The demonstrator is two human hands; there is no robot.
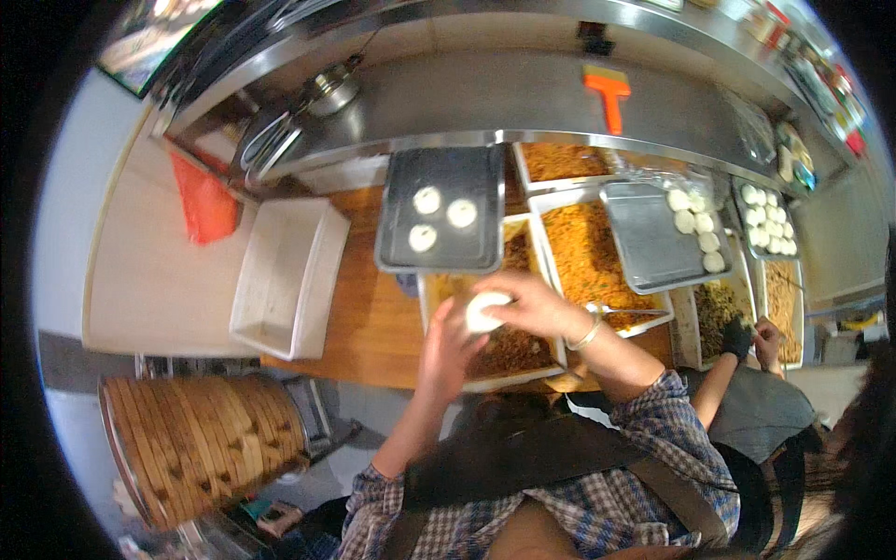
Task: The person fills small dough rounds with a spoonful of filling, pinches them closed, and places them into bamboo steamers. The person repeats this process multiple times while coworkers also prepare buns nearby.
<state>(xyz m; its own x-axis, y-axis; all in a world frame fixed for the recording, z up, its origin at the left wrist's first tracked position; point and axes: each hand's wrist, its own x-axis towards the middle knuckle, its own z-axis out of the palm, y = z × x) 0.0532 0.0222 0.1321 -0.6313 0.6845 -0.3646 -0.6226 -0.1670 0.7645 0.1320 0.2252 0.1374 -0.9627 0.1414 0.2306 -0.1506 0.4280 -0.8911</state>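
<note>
A round piece of white dough (pixel 486 312) is held between my two hands, over a white tub of brown minced filling (pixel 518 350). My left hand (pixel 448 343) cups it from the left, slightly blurred. My right hand (pixel 528 304), with a bracelet at the wrist, has its thumb and fingers on the dough. Just beyond my hands, a dark metal tray (pixel 442 168) bears several round filled buns (pixel 423 239). To the right, a tub of orange chopped filling (pixel 588 252) has a metal utensil in it. Another metal tray (pixel 640 245) there bears several flat dough rounds (pixel 709 242).
An empty-looking white tub (pixel 269 280) stands at the left, above stacked bamboo steamers (pixel 203 441). A steel shelf (pixel 455 91) crosses behind, with an orange scraper (pixel 613 98) and a metal pot (pixel 332 91). At the right a co-worker's hands (pixel 766 339) are over more filling tubs.
</note>
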